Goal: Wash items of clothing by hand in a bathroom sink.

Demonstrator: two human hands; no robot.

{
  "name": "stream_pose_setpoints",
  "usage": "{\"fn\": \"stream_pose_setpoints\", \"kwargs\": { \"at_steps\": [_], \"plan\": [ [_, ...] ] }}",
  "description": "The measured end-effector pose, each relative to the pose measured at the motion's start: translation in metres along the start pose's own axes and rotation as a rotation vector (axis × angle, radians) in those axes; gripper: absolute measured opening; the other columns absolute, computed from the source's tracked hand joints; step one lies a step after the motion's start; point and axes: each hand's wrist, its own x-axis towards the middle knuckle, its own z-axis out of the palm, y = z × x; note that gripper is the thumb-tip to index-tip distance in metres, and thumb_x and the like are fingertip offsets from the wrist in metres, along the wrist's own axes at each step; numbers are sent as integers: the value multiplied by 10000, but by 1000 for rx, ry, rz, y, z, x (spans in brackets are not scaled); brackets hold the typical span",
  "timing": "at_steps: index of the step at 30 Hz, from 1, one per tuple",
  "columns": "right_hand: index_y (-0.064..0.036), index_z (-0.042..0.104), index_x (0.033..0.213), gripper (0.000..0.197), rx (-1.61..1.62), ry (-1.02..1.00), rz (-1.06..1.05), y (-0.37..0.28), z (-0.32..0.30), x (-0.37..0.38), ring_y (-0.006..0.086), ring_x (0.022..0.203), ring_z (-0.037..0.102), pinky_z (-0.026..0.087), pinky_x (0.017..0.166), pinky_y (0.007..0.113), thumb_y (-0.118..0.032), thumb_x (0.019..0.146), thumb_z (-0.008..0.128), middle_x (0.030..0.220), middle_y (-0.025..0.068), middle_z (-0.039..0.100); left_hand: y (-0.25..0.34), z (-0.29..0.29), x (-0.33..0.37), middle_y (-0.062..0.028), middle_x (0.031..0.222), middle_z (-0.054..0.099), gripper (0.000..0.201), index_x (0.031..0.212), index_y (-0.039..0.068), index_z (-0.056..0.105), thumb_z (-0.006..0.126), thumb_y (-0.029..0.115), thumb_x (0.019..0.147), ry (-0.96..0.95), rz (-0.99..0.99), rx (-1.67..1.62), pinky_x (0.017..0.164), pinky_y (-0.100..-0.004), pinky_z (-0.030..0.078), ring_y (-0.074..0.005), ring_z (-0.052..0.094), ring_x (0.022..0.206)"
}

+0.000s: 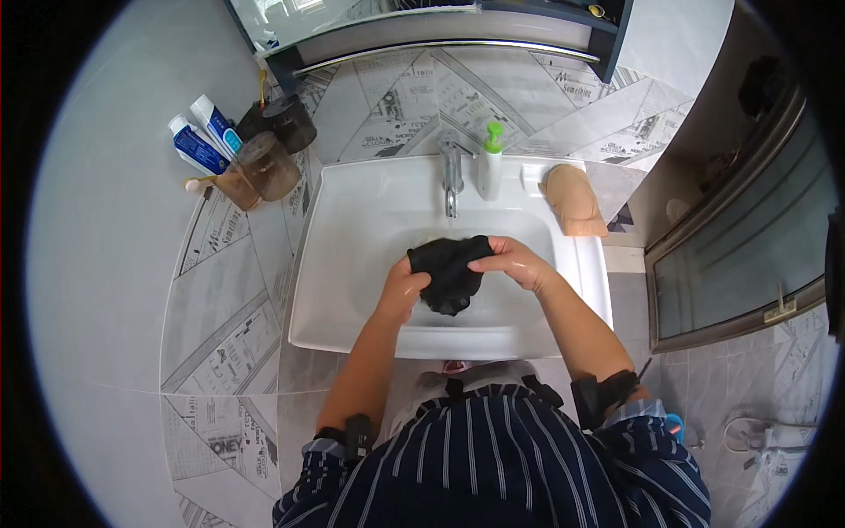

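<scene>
A black cloth [449, 271], crumpled at its lower end, is stretched between my two hands over the basin of the white sink [339, 290]. Its left edge is pinched by my left hand [403, 289], thumb on top. My right hand [515, 262] grips the upper right corner between thumb and fingers, and the skin looks wet. Just beyond the cloth stands the chrome faucet [451, 176], its spout pointing toward me. Some pale foam or water shows behind the cloth, though I cannot make it out well.
Right of the faucet is a white pump bottle [491, 172] with a green top. Folded peach-coloured fabric [574, 201] lies on the sink's right rim. Wall-mounted cups [268, 167] and toothpaste tubes [198, 145] are at left. A metal rail [440, 44] runs behind; a glass door [739, 255] stands right.
</scene>
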Motion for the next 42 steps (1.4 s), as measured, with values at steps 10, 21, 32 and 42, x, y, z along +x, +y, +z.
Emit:
{"fn": "stream_pose_setpoints", "kwargs": {
  "at_steps": [10,21,32,42],
  "plan": [
    [-64,548,1108,334,281,79,84,-1,-11,-1,143,951,586,465,875,287,-38,791,649,1026,39,612,4,-28,4,-102,1057,610,437,1223,38,501,454,88,791,2,-181,-439,769,-340,484,-185,581,948],
    [-42,476,1217,476,625,-59,80,31,0,16,205,1007,586,471,907,334,-40,775,652,1106,87,581,-33,-41,16,-75,1156,591,472,1225,64,512,455,417,917,-89,-285,-678,942,-341,410,-180,544,1076],
    [-60,562,1126,435,104,-17,281,57,-22,29,139,967,583,468,842,263,-319,800,689,1048,33,614,-31,-33,28,-64,1162,558,479,1254,55,453,615,13,805,-110,-242,-282,943,-341,421,-188,532,1084],
    [-49,577,1101,316,434,179,169,65,-26,33,145,914,609,492,826,281,-179,827,667,1034,59,625,-16,-50,34,-108,1218,534,466,1256,11,448,528,-48,801,-108,-398,-452,958,-376,423,-237,523,1125]
  ]
}}
